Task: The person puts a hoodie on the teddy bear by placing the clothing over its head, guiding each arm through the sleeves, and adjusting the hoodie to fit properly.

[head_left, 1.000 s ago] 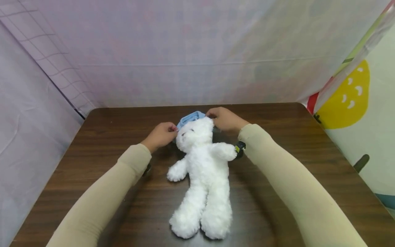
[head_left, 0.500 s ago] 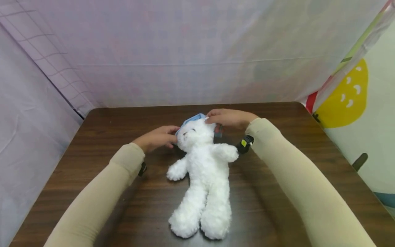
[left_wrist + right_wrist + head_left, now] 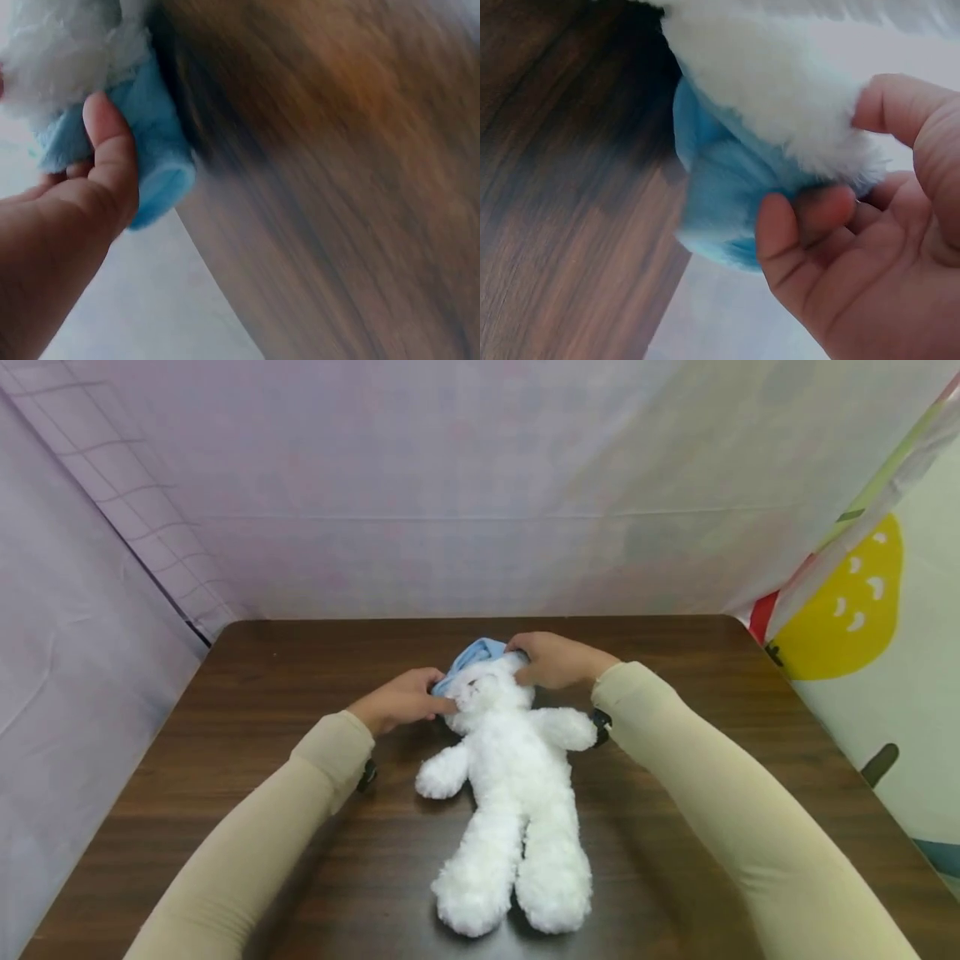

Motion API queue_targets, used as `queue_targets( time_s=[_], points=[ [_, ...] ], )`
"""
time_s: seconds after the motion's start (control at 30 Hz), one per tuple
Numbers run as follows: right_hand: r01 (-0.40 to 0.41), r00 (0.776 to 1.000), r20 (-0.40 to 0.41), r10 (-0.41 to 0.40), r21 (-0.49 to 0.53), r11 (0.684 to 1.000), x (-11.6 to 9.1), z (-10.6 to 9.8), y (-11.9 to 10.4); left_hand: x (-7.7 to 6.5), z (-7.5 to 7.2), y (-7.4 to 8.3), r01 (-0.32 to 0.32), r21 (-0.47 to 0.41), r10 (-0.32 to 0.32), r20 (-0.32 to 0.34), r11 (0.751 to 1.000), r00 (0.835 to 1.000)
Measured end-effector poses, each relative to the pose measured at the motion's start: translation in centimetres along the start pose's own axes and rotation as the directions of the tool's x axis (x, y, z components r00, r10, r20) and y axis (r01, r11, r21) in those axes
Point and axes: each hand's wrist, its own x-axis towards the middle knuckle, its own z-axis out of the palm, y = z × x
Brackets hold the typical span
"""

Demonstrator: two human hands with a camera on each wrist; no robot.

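A white plush bear (image 3: 517,768) lies on its back on the table, legs toward me. Blue soft cloth (image 3: 480,652) wraps the top of its head, and a cuff-like opening of it shows in the left wrist view. My left hand (image 3: 403,697) grips the cloth at the left side of the head, its thumb (image 3: 109,135) at the seam with the white fur. On the other side, my right hand (image 3: 558,660) holds the cloth's edge, index fingertip (image 3: 776,217) on the blue and thumb against the fur. The cloth's underside is hidden by the head.
The dark wooden table (image 3: 300,827) ends at a far edge just beyond the bear's head. A pale cloth backdrop (image 3: 450,510) hangs behind it, with a yellow printed shape (image 3: 847,602) on the right. Black bands are on both wrists.
Both hands have shifted their hold around the head, the left thumb now over the face's side. The bear appears slightly farther right in view, and the blue cloth sits closer around the head.
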Motion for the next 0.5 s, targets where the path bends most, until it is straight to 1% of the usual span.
queue_targets(
  time_s=[0.1,0.17,0.2,0.27,0.33,0.37,0.4,0.43,0.47,0.5],
  points=[
    [-0.002,0.999,-0.034,0.002,0.001,1.000,-0.3,0.4,-0.1,-0.1,0.6,0.1,-0.038,0.043,0.040,-0.050,0.998,0.998],
    [0.002,0.998,-0.056,-0.002,0.001,1.000,-0.5,0.6,-0.2,-0.1,1.0,0.1,-0.085,0.101,0.094,-0.091,0.991,0.991],
    [0.010,0.998,-0.068,-0.010,-0.006,1.000,-0.6,0.7,-0.1,-0.1,1.2,0.0,-0.113,0.134,0.129,-0.113,0.984,0.985],
    [0.034,0.994,-0.098,-0.038,-0.043,0.999,-0.7,1.1,-0.1,-0.2,1.6,-0.1,-0.170,0.210,0.205,-0.154,0.963,0.967],
    [0.053,0.989,-0.131,-0.064,-0.085,0.995,-0.8,1.4,0.1,-0.1,2.0,-0.3,-0.219,0.288,0.280,-0.187,0.932,0.942],
    [0.060,0.985,-0.152,-0.076,-0.110,0.992,-0.9,1.6,0.2,-0.1,2.1,-0.3,-0.236,0.318,0.308,-0.199,0.918,0.930],
    [0.059,0.983,-0.166,-0.081,-0.132,0.990,-1.0,1.8,0.4,-0.1,2.2,-0.4,-0.245,0.337,0.325,-0.204,0.909,0.923],
    [0.057,0.981,-0.177,-0.083,-0.150,0.987,-1.1,2.0,0.6,-0.2,2.4,-0.5,-0.248,0.348,0.331,-0.205,0.904,0.921],
    [0.050,0.980,-0.180,-0.079,-0.157,0.986,-1.2,2.2,0.8,-0.2,2.4,-0.5,-0.248,0.353,0.331,-0.197,0.902,0.923],
    [0.039,0.981,-0.180,-0.067,-0.153,0.987,-1.3,2.3,1.1,-0.3,2.5,-0.6,-0.243,0.345,0.318,-0.183,0.907,0.930]
  ],
)
